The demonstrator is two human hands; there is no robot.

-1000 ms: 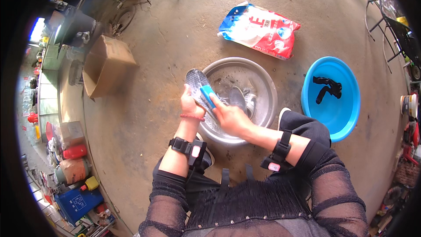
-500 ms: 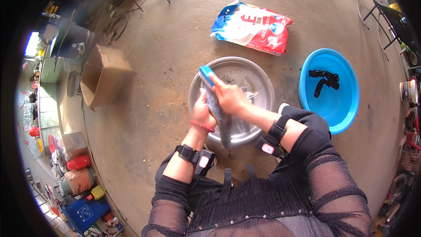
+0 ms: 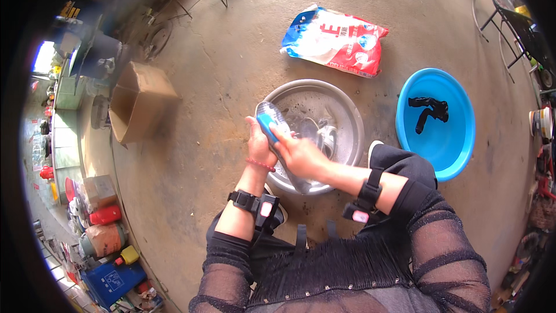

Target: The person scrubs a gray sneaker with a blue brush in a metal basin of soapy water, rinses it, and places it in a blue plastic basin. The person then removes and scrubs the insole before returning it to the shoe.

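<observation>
My left hand (image 3: 259,145) grips a flat grey sole-shaped piece (image 3: 276,110), held slanting over a grey basin (image 3: 348,107). Closed round a blue brush (image 3: 266,122), my right hand (image 3: 298,153) presses it against the upper part of that piece. Part of the piece is hidden behind my fingers. Shoes (image 3: 324,139) lie inside the grey basin in what looks like sudsy water. To the right, black cloth pieces (image 3: 431,110) lie in a blue basin (image 3: 439,152).
A red, white and blue bag (image 3: 333,40) lies beyond the basins. An open cardboard box (image 3: 139,104) stands at the left. Assorted containers (image 3: 104,214) line the left side, and a black metal chair (image 3: 509,29) stands at the far right.
Both hands shifted right and the piece tipped more upright half a second ago; now they are back leftward, the brush lower on the piece than it was then.
</observation>
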